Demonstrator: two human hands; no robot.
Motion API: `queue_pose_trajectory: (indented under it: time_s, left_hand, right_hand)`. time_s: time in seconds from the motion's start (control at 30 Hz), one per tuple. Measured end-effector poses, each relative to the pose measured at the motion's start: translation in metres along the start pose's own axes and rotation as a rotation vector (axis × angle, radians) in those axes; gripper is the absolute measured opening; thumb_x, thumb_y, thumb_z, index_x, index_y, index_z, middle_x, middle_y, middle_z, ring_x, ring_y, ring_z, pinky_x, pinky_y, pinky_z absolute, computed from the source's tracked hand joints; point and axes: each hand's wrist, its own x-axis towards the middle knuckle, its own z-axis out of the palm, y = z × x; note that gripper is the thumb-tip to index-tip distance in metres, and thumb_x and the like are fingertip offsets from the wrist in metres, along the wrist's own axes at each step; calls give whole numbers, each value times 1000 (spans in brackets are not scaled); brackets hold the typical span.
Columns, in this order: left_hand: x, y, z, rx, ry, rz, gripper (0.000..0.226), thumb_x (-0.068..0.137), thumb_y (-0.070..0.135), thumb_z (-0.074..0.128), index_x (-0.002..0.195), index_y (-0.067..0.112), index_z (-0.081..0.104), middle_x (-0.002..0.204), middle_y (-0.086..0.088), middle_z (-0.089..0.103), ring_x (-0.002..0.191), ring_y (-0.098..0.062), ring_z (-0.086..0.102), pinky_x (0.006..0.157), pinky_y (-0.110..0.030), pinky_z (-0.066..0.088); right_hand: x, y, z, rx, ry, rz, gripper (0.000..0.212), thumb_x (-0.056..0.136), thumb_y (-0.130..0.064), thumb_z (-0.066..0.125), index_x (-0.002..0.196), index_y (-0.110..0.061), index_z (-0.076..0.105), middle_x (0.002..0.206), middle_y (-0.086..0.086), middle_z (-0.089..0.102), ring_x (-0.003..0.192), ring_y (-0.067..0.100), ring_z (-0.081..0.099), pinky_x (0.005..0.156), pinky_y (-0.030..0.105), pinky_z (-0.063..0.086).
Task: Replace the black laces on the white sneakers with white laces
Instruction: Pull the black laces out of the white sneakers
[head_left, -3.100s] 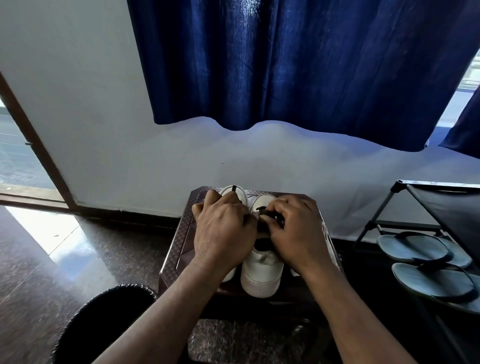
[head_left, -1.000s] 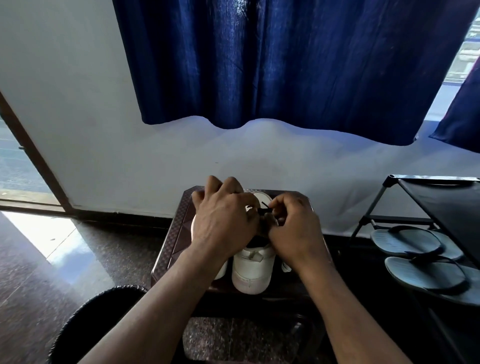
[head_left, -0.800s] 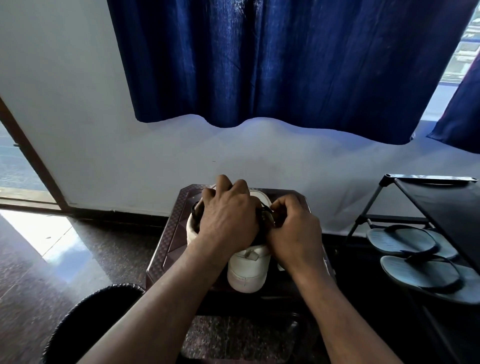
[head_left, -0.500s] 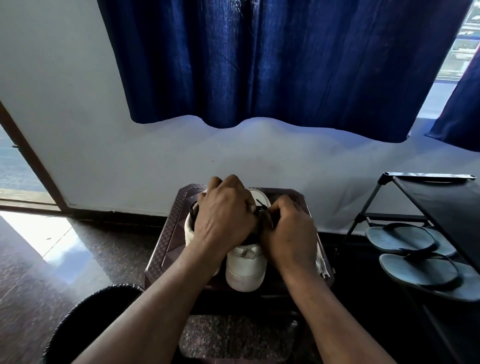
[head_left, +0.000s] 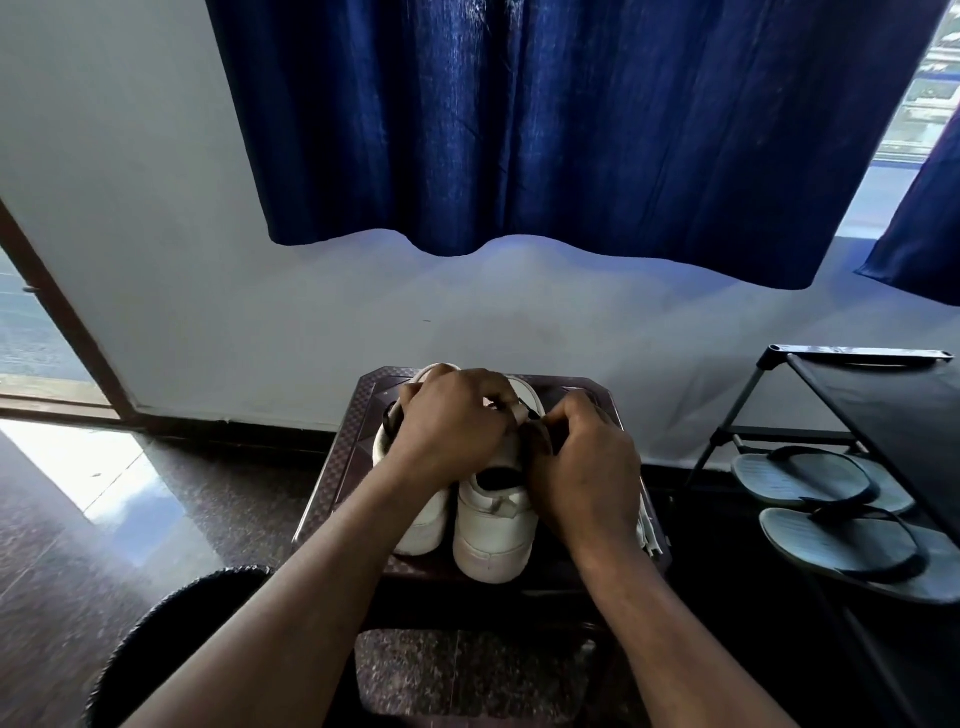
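The left hand (head_left: 452, 421) has slid forward over the sneakers (head_left: 493, 525).

Sneakers (head_left: 493, 530) side by side on stool (head_left: 358, 441); rack (head_left: 737, 410) to its right

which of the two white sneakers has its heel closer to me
The sneaker on the right: its heel reaches the near edge of the stool, while the left sneaker sits further back.

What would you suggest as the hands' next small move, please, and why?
Probably draw the black lace out of its next eyelet. The left hand and right hand both curl over the sneaker, black lace shows at their fingertips, and the white laces lie aside on the stool.
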Motion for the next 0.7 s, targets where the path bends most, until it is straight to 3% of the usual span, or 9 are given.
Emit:
queue_pose_trajectory:
  time_s: [0.1,0.27,0.4,0.47,0.57,0.63,0.7]
  left_hand:
    - [-2,1,-8,-258,-44,-123,13,88,44,71,78,36,74,80,15,74,92,-12,68,91,-38,52]
    - [-2,5,-12,12,-19,-4,22,91,48,69,77,31,66,82,12,70,98,-13,60,86,-35,33]
    - [-4,7,-8,113,-9,43,19,89,51,69,75,41,60,79,19,63,108,-17,53,94,-44,34]
    - [-5,8,-11,16,-52,6,21,92,44,70,73,41,63,77,18,65,102,-15,57,95,-42,35]
    - [-8,8,-20,-480,-153,-100,17,95,23,71,79,22,73,74,8,70,73,-13,59,78,-32,46]
    - [-8,7,-23,-477,-151,-104,19,96,25,71,77,19,72,69,8,68,63,-9,53,68,-28,43]
    - [-5,4,-20,-314,-104,-49,21,91,38,75,75,25,70,69,8,68,68,-10,58,71,-32,47]
  right_hand:
    - [-1,5,-2,28,3,10,14,85,-30,72,85,-24,60,76,-10,65,68,16,57,57,30,33]
    - [-3,3,-6,3,29,-37,16,83,-30,77,83,-23,63,69,-15,59,63,14,53,57,30,34]
    - [-3,1,-5,-26,37,-57,19,85,-33,77,80,-24,61,71,-11,60,62,15,52,54,28,30]
    - [-2,1,-6,-50,32,-51,17,83,-30,76,80,-25,60,73,-10,63,64,18,56,54,29,34]
    - [1,5,-9,-59,9,-30,13,80,-27,74,78,-24,62,71,-9,66,65,19,61,55,34,47]
    - [2,6,-12,-50,1,-32,13,82,-28,75,77,-25,63,68,-9,65,64,17,62,55,35,49]
    - [2,6,-11,-43,-8,-67,15,83,-30,75,78,-24,62,68,-9,64,65,19,61,56,35,48]
